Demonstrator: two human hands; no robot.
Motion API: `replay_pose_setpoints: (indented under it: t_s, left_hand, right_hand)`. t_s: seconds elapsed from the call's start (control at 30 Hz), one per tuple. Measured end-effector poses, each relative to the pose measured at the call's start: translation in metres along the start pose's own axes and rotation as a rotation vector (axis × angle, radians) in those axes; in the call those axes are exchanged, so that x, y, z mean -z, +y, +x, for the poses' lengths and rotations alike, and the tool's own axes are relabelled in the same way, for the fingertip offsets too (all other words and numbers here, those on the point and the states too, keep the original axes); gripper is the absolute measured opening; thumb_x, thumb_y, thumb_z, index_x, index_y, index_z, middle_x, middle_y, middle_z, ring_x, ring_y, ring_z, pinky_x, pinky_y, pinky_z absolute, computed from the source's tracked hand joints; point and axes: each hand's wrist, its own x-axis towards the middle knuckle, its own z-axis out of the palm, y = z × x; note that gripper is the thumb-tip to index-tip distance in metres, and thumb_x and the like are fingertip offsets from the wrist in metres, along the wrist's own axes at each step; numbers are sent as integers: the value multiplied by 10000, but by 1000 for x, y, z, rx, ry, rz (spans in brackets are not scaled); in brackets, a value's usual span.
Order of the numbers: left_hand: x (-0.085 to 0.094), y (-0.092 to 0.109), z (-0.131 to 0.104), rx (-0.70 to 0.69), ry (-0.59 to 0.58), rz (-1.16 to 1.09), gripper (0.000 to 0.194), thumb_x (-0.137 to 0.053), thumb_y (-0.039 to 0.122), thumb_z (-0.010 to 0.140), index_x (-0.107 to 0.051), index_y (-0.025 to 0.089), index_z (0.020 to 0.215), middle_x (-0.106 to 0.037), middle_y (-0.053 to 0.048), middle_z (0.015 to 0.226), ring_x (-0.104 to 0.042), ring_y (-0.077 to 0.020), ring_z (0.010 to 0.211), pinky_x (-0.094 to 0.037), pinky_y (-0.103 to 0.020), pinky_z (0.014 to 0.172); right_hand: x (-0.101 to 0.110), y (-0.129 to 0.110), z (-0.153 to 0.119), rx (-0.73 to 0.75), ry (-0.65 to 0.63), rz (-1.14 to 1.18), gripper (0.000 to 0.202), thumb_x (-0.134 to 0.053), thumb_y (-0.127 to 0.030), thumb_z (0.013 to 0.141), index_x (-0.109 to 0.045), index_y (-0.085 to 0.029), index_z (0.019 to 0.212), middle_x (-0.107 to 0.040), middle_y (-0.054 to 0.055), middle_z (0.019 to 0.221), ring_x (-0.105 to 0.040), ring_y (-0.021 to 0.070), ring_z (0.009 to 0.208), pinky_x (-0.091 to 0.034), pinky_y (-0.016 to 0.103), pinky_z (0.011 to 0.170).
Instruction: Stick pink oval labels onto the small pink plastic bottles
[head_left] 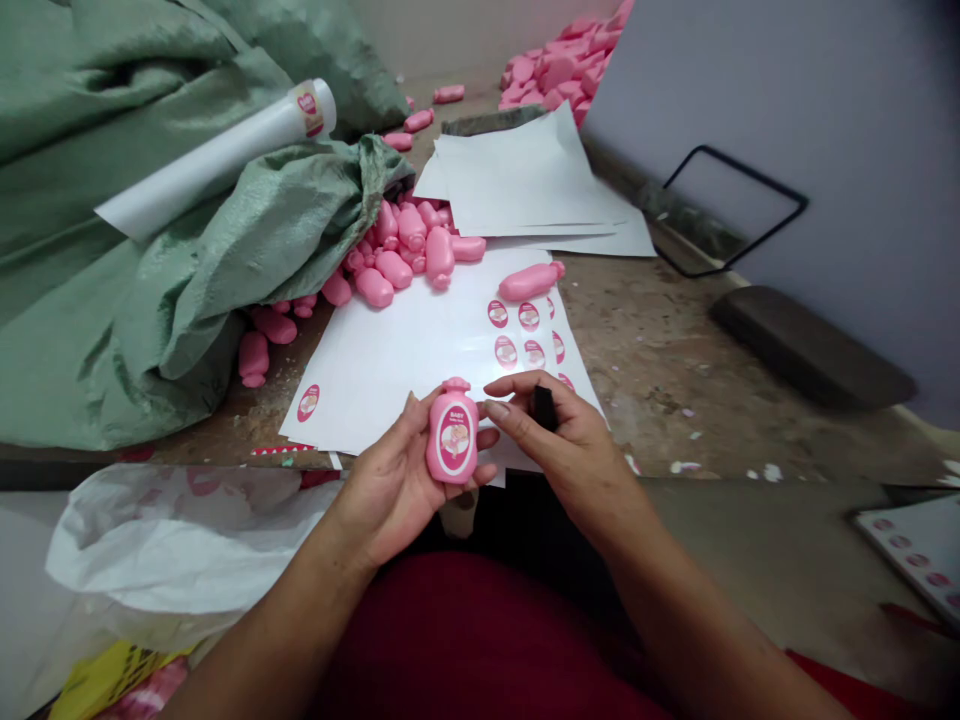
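Observation:
In my left hand (409, 470) rests a small pink bottle (454, 440), upright, with its oval "BABY" label facing me. The fingers curl behind it and the thumb lies along its side. My right hand (559, 430) is just right of the bottle, thumb and forefinger close to its edge. A small black object (544, 408), whose kind I cannot make out, is tucked in its fingers. Under both hands lies a white label sheet (420, 340) with several oval stickers (505, 351) at its right side. Another pink bottle (531, 282) lies on the sheet's upper right.
A green sack (247, 260) spills pink bottles (394, 268) at the left, with a rolled white sheet (217, 155) on top. White sheets (517, 180) lie behind. To the right are a dark block (810, 345) and a black wire frame (731, 265). More pink bottles (562, 70) are heaped at the back.

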Motion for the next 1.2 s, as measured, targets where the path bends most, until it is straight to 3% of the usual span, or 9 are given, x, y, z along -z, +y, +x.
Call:
replay_pose_setpoints:
  t_s: [0.1, 0.27, 0.4, 0.53, 0.73, 0.87, 0.97, 1.1, 1.2]
  left_hand:
    - [21, 13, -19, -47, 62, 356, 435, -656, 355, 904, -577, 258, 1321, -654, -88, 1297, -675, -207, 1058, -561, -293, 833]
    - [69, 64, -90, -56, 216, 1380, 417, -624, 295, 881, -647, 276, 1297, -675, -56, 1329, -613, -251, 1224, -464, -396, 1067]
    - [84, 89, -115, -183, 444, 1730, 396, -645, 396, 860, -691, 276, 1234, -712, -62, 1271, -660, -267, 1154, -523, -399, 993]
    - [96, 97, -81, -390, 612, 1836, 348, -563, 343, 913, -691, 241, 1220, -741, -69, 1161, -699, -238, 1045, -554, -377, 936]
    - [116, 104, -34, -497, 515, 1934, 333, -554, 341, 934, -719, 211, 1193, -707, -96, 1285, -663, -256, 1180, -507, -404, 1053]
    - [126, 96, -42, -574, 507, 1911, 372, -470, 316, 978, -689, 181, 1246, -678, -120, 1330, -632, -243, 1238, -490, -413, 1080]
    - [134, 83, -56, -666, 523, 1861, 353, -461, 299, 988, -698, 188, 1226, -697, -130, 1287, -654, -236, 1193, -506, -418, 1055]
    - [144, 57, -68, -827, 515, 1782, 276, -530, 271, 968, -739, 228, 1143, -745, -112, 1171, -702, -229, 1067, -553, -402, 961]
    - [149, 41, -69, -853, 483, 1713, 248, -572, 279, 949, -752, 249, 1118, -757, -103, 1139, -692, -263, 1094, -534, -449, 970]
  right_hand:
    - [5, 1, -2, -9, 2, -41, 221, -681, -431, 788, -676, -238, 894, -486, -38, 667, -470, 136, 611, -374, 261, 553]
    - [17, 12, 1, -1, 91, -178, 307, -684, -533, 779, -703, -260, 917, -549, -9, 715, -524, 165, 661, -419, 294, 616]
    - [17, 15, 5, 55, 92, -272, 344, -647, -585, 768, -699, -268, 890, -618, 10, 731, -579, 185, 647, -463, 306, 596]
    - [8, 17, 6, 148, 10, -376, 380, -604, -599, 818, -701, -261, 963, -641, 5, 667, -616, 188, 580, -491, 290, 518]
    - [0, 47, 8, 396, -133, -738, 466, -492, -615, 924, -695, -265, 1155, -783, 81, 938, -730, 276, 712, -562, 396, 619]
    - [-1, 42, 9, 324, -129, -761, 498, -458, -613, 945, -613, -227, 1219, -766, 87, 835, -709, 271, 612, -540, 380, 522]
    - [-14, 23, 15, 345, -197, -729, 358, -403, -523, 990, -617, -253, 1085, -760, 75, 833, -689, 240, 586, -508, 344, 490]
    - [-59, 4, 30, 584, -305, -694, 217, -459, -350, 986, -656, -259, 1002, -745, 44, 876, -688, 218, 678, -512, 351, 611]
    - [-98, 1, 41, 672, -402, -713, 187, -506, -235, 966, -687, -234, 1016, -719, 40, 898, -683, 196, 719, -482, 343, 671]
